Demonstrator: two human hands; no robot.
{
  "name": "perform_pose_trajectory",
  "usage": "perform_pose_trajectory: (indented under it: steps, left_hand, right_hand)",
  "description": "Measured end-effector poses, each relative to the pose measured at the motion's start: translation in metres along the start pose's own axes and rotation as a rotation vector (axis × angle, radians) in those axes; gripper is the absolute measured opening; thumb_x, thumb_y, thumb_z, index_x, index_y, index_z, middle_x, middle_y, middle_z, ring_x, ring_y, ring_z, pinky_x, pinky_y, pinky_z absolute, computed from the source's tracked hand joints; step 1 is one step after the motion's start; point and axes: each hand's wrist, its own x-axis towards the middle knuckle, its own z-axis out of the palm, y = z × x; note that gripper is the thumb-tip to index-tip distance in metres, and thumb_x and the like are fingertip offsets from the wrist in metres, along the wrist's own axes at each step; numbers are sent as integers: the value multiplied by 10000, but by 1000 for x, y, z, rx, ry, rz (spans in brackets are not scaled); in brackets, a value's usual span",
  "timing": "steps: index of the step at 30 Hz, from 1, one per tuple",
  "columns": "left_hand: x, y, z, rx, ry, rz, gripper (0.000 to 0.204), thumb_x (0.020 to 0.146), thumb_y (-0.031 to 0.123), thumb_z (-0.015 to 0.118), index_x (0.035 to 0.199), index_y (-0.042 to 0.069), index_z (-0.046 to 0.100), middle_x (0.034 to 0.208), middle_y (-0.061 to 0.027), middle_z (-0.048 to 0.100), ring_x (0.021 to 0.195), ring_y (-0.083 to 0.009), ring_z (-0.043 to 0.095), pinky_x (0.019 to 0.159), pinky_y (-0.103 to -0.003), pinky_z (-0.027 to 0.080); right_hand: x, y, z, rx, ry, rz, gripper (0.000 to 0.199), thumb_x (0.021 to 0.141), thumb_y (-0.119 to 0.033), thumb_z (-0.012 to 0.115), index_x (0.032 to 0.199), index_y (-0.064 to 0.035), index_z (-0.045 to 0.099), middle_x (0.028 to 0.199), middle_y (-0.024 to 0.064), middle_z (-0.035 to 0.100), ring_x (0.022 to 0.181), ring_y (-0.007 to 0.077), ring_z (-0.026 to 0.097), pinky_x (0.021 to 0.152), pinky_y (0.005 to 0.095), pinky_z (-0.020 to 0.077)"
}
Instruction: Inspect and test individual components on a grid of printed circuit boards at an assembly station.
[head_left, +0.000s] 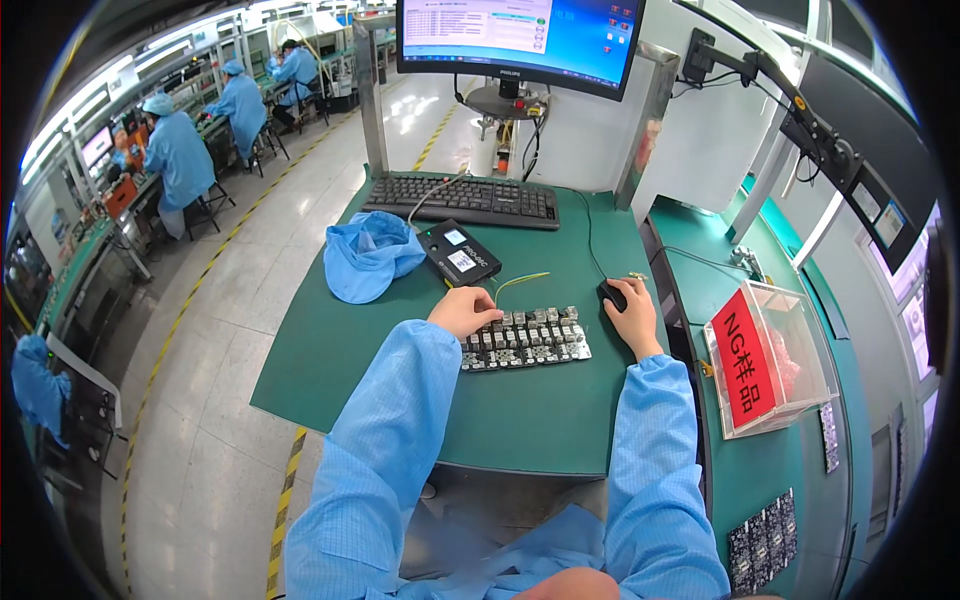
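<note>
A grey circuit board panel (530, 338) with rows of small components lies on the green mat (360, 360) in front of me. My left hand (463, 310) rests at the panel's left end, fingers curled, beside a thin yellow-green wire (520, 280). My right hand (632, 318) lies over a black computer mouse (611, 294) just right of the panel. A small black device with a little screen (458, 252) sits behind my left hand.
A black keyboard (465, 200) and monitor (515, 35) stand at the back. A blue cloth cap (365, 255) lies at left. A clear box with a red label (770, 355) and dark boards (765, 535) are at right. Other people work at benches far left.
</note>
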Motion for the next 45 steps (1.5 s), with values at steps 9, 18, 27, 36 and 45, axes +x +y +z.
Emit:
perform_pose_trajectory:
  steps: [9,18,27,36,45]
  left_hand:
    - [-5,12,-2,229,-10,39,240,757,299,717,826,72,680,809,-93,670,767,-243,647,699,-359,501]
    - [-2,0,1,180,26,115,245,725,290,743,786,73,648,737,-61,633,682,-182,611,629,-320,477]
    - [-2,2,3,228,19,167,218,737,299,723,779,97,652,757,-58,663,717,-233,636,641,-367,475]
    - [-2,-3,2,261,16,191,233,739,309,728,797,104,634,784,-52,626,763,-204,616,674,-346,474]
    - [0,0,1,174,-30,83,252,741,344,715,814,108,664,833,-47,678,775,-196,651,687,-335,491]
  right_hand:
    - [1,-1,0,5,6,-15,332,743,-194,685,1069,-160,631,1098,55,549,1008,284,552,831,393,477]
    - [0,-1,0,5,4,-20,339,743,-182,682,1077,-162,628,1101,68,547,1004,292,552,837,392,473]
    - [-2,-4,-5,-11,-6,-35,333,757,-152,678,1083,-123,620,1094,83,559,1007,316,558,850,387,469]
    - [-2,-4,1,-28,42,-78,323,735,-180,678,1053,-151,627,1063,65,554,958,302,564,816,397,478]
    - [-2,-5,-2,-19,21,-47,323,743,-173,677,1059,-133,627,1080,79,556,983,307,565,828,393,476]
